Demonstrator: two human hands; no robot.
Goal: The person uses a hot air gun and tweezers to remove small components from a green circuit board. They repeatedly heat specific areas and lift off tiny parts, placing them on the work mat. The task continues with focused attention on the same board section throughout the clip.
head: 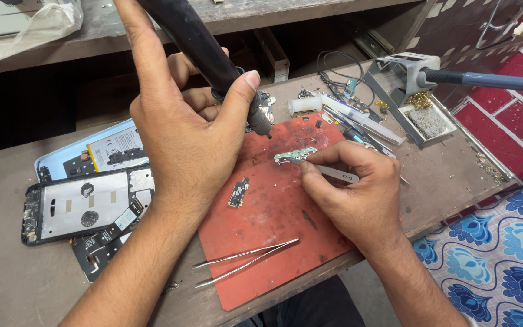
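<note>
Left hand (pixel 183 127) grips black iron (pixel 213 57), top cut off; right hand (pixel 358 194) pinches tweezers (pixel 334 172) on small board (pixel 295 155).

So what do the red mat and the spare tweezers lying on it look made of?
Red mat: likely silicone or rubber, matte, scuffed and dark-stained. Spare tweezers: bare metal, probably steel, with a silvery sheen and thin pointed arms.

Grey workbench (pixel 7 284) carries red mat (pixel 273 242), opened phone (pixel 80 209).
</note>
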